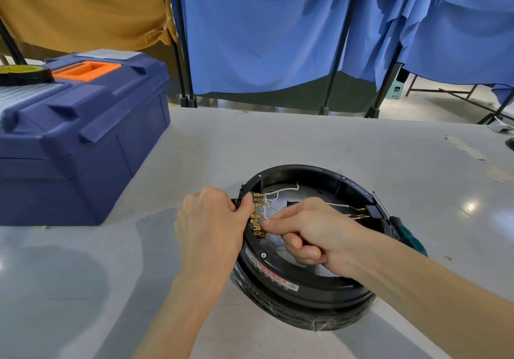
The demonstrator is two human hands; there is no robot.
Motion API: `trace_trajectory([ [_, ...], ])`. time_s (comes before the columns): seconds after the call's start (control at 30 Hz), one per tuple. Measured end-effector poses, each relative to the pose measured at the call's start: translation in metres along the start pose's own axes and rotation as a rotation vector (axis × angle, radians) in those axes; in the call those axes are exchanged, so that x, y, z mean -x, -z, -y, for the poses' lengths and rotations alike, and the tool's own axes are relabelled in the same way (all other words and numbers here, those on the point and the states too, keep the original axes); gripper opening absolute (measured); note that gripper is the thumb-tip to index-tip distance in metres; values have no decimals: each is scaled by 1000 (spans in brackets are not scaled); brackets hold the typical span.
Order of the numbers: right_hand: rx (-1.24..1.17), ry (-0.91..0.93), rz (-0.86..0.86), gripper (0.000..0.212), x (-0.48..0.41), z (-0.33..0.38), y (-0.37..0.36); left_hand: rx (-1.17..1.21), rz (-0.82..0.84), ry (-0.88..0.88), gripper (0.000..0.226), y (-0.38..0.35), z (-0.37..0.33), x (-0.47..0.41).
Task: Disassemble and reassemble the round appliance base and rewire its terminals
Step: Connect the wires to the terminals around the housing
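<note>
Grey counter (306, 136) fills the foreground, with two bare forearms reaching in from the near edge. Left grip (211, 219) is curled over the left rim of the base (306, 283), fingers hooked round the edge just beside a row of brass terminals (257, 215). Right grip (311, 230) sits inside the open shell, thumb and forefinger pinched on a white wire (267, 205) at the near end of that row, the other fingers curled under. The base, black and round, lies flat near the counter's middle, open side up, with a red-and-white label on its near rim. More brass connectors (361, 210) show at its right wall. A green-handled screwdriver (409, 236) lies touching the base on the right. Farther left stands a closed blue toolbox (83, 141), a tape roll (22, 76) on its lid. Blue curtains (264, 38) and a mustard cloth (83, 10) hang behind.
</note>
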State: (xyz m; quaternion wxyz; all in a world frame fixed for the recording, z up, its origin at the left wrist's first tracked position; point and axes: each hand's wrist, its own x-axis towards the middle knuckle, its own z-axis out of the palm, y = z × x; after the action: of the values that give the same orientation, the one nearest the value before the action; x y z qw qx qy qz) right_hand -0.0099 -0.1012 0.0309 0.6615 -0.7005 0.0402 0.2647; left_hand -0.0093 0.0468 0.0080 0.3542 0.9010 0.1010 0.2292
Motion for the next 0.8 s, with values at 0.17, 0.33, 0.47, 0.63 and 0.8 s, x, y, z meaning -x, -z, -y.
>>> trace_trajectory([
  [0.17, 26, 29, -25, 19, 1, -3, 2, -8, -9, -7, 54, -1, 1, 0],
  [0.33, 22, 44, -16, 34, 1, -3, 3, -13, 13, 20, 52, -2, 1, -1],
  [0.47, 89, 22, 47, 24, 3, 1, 4, -21, 16, 21, 52, -1, 0, 0],
  [0.63, 101, 32, 94, 13, 4, 0, 6, -35, -7, 0, 53, 0, -1, 1],
  [0.8, 83, 32, 114, 7, 2, -1, 5, -79, 22, 11, 53, 4, -2, 0],
])
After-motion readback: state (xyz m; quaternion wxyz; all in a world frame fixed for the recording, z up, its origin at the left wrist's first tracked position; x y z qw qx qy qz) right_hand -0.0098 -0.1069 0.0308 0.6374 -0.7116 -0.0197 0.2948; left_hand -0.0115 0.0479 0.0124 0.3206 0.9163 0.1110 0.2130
